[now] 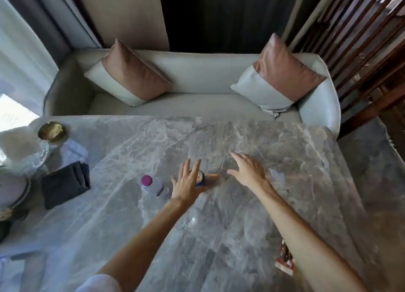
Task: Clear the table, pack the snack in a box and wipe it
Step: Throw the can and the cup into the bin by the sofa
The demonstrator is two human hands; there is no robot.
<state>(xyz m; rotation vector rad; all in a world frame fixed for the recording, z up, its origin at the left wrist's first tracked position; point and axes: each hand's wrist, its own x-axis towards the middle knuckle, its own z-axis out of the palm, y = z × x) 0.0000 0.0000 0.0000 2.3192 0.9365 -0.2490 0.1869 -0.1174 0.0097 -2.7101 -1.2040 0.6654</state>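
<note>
Left grip (186, 183) straight-fingered over the can (201, 178), right grip (247, 171) spread beside it — both hold nothing. Bottle (154, 186) and cloth (65, 186) lie left on the bench (131, 230); snack (285, 263) at near edge, half under right forearm.

Pale sofa (197, 77) with two cushions, dark wall panel (219, 15), slatted screen (355, 39), bright window (19, 57)

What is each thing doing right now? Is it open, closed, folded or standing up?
left hand: open, fingers straight, in front of the can.
right hand: open, fingers spread, holding nothing.
can: standing, mostly hidden by the left hand.
bottle: purple cap on.
dark cloth: folded, lying flat.
snack packet: lying flat, partly hidden by the right arm.
</note>
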